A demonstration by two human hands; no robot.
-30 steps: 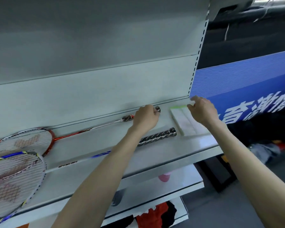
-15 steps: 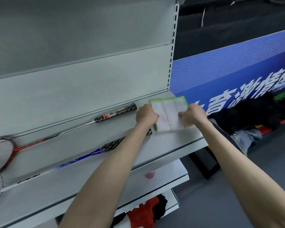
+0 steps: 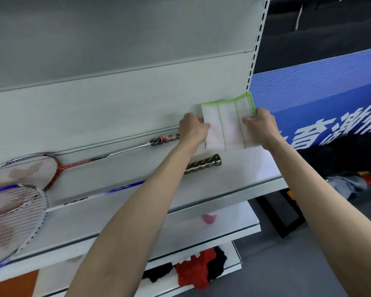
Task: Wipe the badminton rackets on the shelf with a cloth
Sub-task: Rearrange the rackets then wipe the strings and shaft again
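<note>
Evidently both hands are spreading the cloth [image 3: 227, 127] above the right end of the white metal shelf [image 3: 244, 174]: the left hand [image 3: 193, 129] pinches its left edge and the right hand [image 3: 260, 127] its right, likely readying it for wiping. Two badminton rackets lie untouched: the red racket [image 3: 81, 163] along the back panel, the blue-and-white racket [image 3: 116, 188] nearer. Below are lower shelves with red and black clothes [image 3: 193, 271]; a blue banner [image 3: 321, 99] stands beyond.

White cloth [image 3: 227, 125] green-edged and green-striped, red-framed racket [image 3: 30, 168], blue banner [image 3: 330, 86]
</note>
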